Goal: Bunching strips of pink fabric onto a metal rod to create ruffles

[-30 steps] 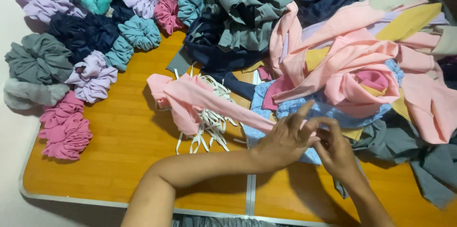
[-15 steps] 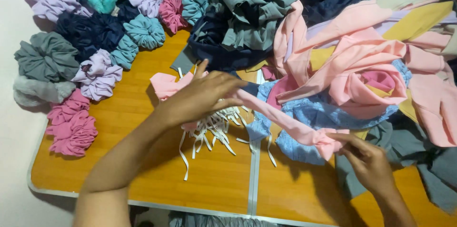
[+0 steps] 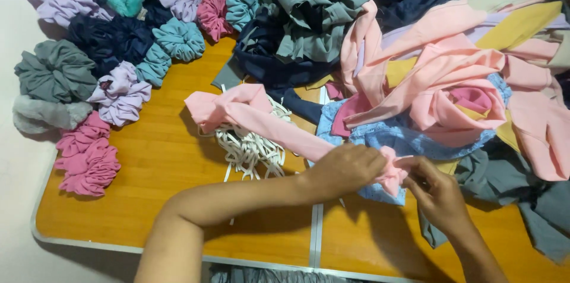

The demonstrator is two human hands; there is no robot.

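Both hands on pink fabric tube

A table with an orange-brown wood-grain top and a thin grey metal rim fills most of the view. A pale metal seam runs across the top from near edge to far. Left of the table lies a plain, light floor. The light is soft and even, casting faint shadows.
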